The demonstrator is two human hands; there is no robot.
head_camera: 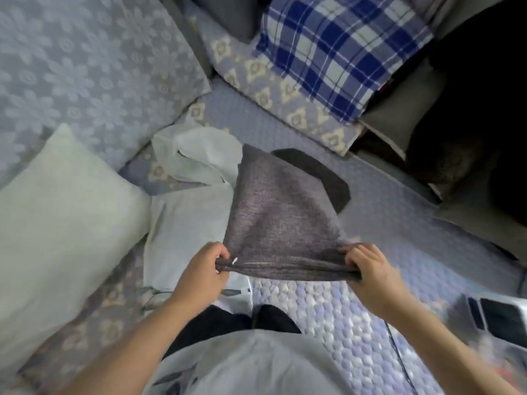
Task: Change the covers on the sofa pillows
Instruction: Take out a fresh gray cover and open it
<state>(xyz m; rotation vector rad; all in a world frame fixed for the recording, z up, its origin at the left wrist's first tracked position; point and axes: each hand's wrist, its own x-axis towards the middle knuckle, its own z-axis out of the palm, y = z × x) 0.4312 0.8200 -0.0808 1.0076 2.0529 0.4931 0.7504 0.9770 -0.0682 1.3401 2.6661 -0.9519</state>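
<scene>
Cover (279,212) lengthwise away, near edge crosswise in left (204,267) and right (368,266) grip.

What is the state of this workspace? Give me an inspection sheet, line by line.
Surface: sofa seat under a lilac quilted throw.
Job's things: grey knitted cover held up by its near edge; bare white pillow at left; pale cover lying flat beside it.
Clutter: white bag; dark flat piece behind the grey cover; blue plaid pillow at the back.
Hands: left hand and right hand each grip a corner of the grey cover.
Cables: thin dark cable at lower right.
Surroundings: pebble-pattern mat underfoot.
</scene>
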